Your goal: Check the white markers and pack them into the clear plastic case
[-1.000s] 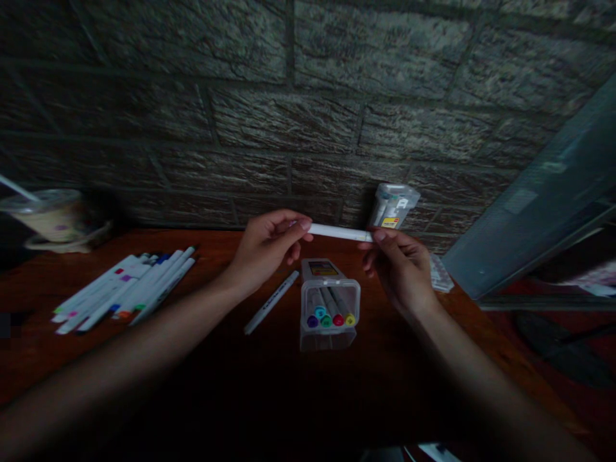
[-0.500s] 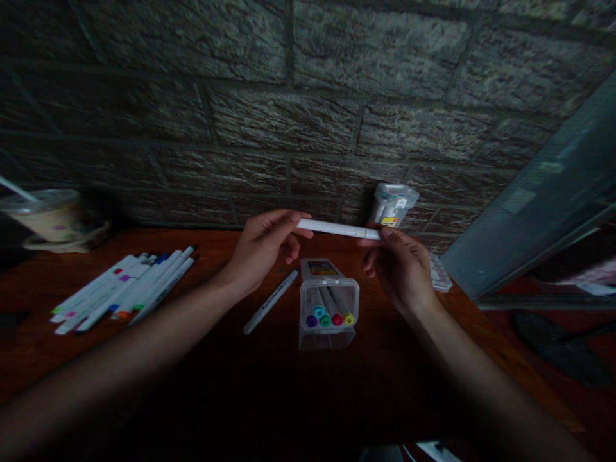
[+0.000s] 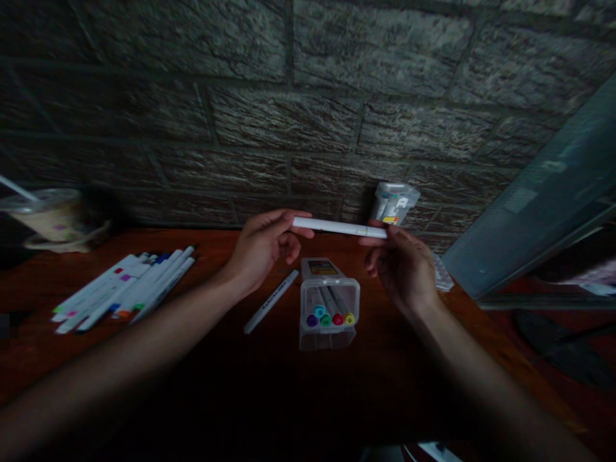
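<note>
A white marker (image 3: 332, 226) is held level between my two hands, above the table. My left hand (image 3: 264, 247) pinches its left end between thumb and fingers. At the other end, my right hand (image 3: 404, 260) grips the marker the same way. Below them lies an open clear plastic case (image 3: 329, 280), its opening towards me. Several markers (image 3: 330, 305) rest inside it, showing purple, light blue, green, red and yellow ends. One more white marker (image 3: 271, 301) lies slantwise on the table, left of the case.
A pile of white markers (image 3: 128, 289) lies at the left on the wooden table (image 3: 212, 366). Behind it stands a lidded drink cup (image 3: 52, 215) with a straw. Another clear case (image 3: 394, 204) stands upright by the brick wall (image 3: 289, 122). A grey post (image 3: 524, 192) rises at the right.
The held marker has shifted very slightly, its right end a little further right along with my right hand. The case and the other markers stay where they were.
</note>
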`<state>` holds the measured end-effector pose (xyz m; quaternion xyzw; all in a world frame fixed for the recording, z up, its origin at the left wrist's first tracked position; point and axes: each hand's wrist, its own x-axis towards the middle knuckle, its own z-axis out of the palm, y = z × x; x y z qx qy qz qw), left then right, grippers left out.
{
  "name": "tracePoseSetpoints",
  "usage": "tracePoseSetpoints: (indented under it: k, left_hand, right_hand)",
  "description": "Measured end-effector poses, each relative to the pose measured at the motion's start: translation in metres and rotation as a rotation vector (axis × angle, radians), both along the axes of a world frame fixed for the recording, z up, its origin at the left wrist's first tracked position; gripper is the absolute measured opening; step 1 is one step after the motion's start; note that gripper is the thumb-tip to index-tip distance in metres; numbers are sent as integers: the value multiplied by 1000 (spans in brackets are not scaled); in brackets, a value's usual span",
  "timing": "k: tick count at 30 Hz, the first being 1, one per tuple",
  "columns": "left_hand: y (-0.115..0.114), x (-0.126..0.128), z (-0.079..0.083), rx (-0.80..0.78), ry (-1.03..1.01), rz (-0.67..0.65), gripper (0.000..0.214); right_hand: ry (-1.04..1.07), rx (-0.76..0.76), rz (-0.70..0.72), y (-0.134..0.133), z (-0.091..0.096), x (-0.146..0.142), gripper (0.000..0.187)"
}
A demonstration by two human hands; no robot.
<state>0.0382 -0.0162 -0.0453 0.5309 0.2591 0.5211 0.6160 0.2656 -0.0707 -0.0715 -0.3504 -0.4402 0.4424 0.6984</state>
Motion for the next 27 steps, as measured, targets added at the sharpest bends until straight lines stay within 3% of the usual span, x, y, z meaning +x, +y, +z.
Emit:
tracePoseSetpoints:
  k: [27]
  left_hand:
    - [2,0,-10,239,237,81,26]
  right_hand:
    - [-94,29,-63,2,-4,-3,24]
